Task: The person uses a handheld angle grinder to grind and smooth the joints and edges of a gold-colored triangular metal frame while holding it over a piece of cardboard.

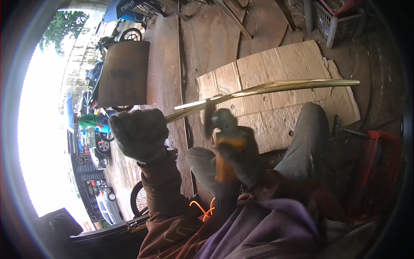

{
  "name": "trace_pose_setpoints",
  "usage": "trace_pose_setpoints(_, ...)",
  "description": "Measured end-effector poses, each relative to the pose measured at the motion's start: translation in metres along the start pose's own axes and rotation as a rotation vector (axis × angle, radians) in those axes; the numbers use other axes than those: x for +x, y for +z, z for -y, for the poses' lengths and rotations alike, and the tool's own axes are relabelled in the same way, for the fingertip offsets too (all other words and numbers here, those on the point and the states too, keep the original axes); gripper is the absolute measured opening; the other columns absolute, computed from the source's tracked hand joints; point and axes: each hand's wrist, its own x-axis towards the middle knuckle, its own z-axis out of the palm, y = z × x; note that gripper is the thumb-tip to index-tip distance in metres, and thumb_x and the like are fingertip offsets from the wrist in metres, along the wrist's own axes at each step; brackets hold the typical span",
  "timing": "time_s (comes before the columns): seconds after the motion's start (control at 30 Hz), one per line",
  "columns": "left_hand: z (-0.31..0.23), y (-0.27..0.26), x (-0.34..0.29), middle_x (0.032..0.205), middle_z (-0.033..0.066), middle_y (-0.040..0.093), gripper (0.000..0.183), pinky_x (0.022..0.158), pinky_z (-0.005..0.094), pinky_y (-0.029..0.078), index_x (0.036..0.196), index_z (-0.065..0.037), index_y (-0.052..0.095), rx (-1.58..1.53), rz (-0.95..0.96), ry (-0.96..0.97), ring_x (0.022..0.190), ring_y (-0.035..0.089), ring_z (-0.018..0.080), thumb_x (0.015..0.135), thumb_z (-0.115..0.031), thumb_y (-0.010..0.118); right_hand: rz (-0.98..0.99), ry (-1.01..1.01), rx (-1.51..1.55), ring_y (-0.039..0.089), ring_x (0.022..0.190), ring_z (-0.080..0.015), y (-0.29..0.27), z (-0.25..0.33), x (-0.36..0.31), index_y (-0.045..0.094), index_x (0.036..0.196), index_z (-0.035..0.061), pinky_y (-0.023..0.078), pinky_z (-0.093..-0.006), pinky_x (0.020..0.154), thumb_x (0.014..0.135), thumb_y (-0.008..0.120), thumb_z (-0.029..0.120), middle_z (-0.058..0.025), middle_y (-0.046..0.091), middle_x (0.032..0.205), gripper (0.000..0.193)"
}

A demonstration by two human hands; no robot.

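Observation:
A grey work glove covers my left hand [139, 134], which is closed in a fist round the near end of a long gold-coloured metal tube [302, 85]. From the fist the tube runs out to the right above the cardboard, and it looks split or doubled along part of its length. My right hand [245, 157], in a dark glove and blurred, grips an orange angle grinder [226, 166] with a silver head. The grinder's disc [209, 118] stands edge-on at the tube, just right of my left hand; whether it touches the metal I cannot tell.
Flattened cardboard [267, 64] lies on the brown floor ahead of my knees. A red plastic crate [377, 151] stands at right, a pale crate [330, 26] at far right. A brown panel [125, 73] and parked motorbikes are at left. An orange cord [202, 210] lies by my lap.

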Motion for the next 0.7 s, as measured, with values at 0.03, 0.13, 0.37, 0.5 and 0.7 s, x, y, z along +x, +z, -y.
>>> trace_pose_setpoints(0.03, -0.001, 0.003, 0.0, 0.049, -0.0013, 0.029, 0.051, 0.036, 0.0325, 0.027, 0.063, -0.017, 0.036, 0.003, -0.026, -0.014, 0.037, 0.025, 0.0141, 0.108, -0.04, 0.028, -0.004, -0.145, -0.104, 0.068, 0.074, -0.0219, 0.009, -0.008, -0.006, 0.039, 0.128, 0.006, 0.059, -0.0367, 0.06, 0.089, 0.067, 0.009, -0.014, 0.062, 0.1, 0.048)
trace_pose_setpoints(0.13, -0.006, 0.019, 0.0, 0.05, -0.0012, 0.03, 0.05, 0.037, 0.0328, 0.028, 0.065, -0.017, 0.038, 0.18, -0.146, 0.033, 0.037, 0.026, 0.014, 0.108, -0.04, 0.028, -0.007, -0.302, -0.196, 0.068, 0.079, -0.0211, 0.019, -0.013, -0.012, 0.038, 0.128, 0.0068, 0.059, -0.0364, 0.064, 0.088, 0.067, 0.007, -0.0142, 0.062, 0.102, 0.049)
trace_pose_setpoints(0.37, 0.001, -0.022, 0.001, 0.051, 0.0015, 0.034, 0.05, 0.039, 0.0342, 0.034, 0.068, -0.015, 0.041, -0.065, 0.114, 0.009, 0.037, 0.03, 0.0156, 0.108, -0.041, 0.026, 0.055, -0.094, -0.185, 0.066, 0.09, -0.0205, 0.015, 0.004, 0.003, 0.04, 0.127, 0.0066, 0.057, -0.034, 0.074, 0.086, 0.071, 0.006, -0.0129, 0.062, 0.108, 0.051)
trace_pose_setpoints(0.5, 0.0, -0.012, -0.007, 0.051, 0.0018, 0.036, 0.05, 0.037, 0.0346, 0.033, 0.068, -0.015, 0.042, 0.035, 0.022, 0.027, 0.036, 0.03, 0.0151, 0.108, -0.041, 0.027, 0.068, -0.37, -0.174, 0.066, 0.091, -0.0204, 0.033, -0.011, -0.008, 0.041, 0.127, 0.0074, 0.057, -0.0348, 0.076, 0.087, 0.073, 0.009, -0.0123, 0.063, 0.106, 0.052)
trace_pose_setpoints(0.7, -0.003, -0.025, -0.012, 0.051, 0.0014, 0.038, 0.048, 0.036, 0.033, 0.032, 0.07, -0.015, 0.044, 0.01, 0.043, 0.049, 0.036, 0.032, 0.0149, 0.108, -0.041, 0.029, 0.015, 0.192, -0.042, 0.065, 0.094, -0.018, 0.009, 0.005, 0.001, 0.042, 0.128, 0.0077, 0.056, -0.0339, 0.077, 0.087, 0.071, 0.01, -0.0101, 0.064, 0.1, 0.05)
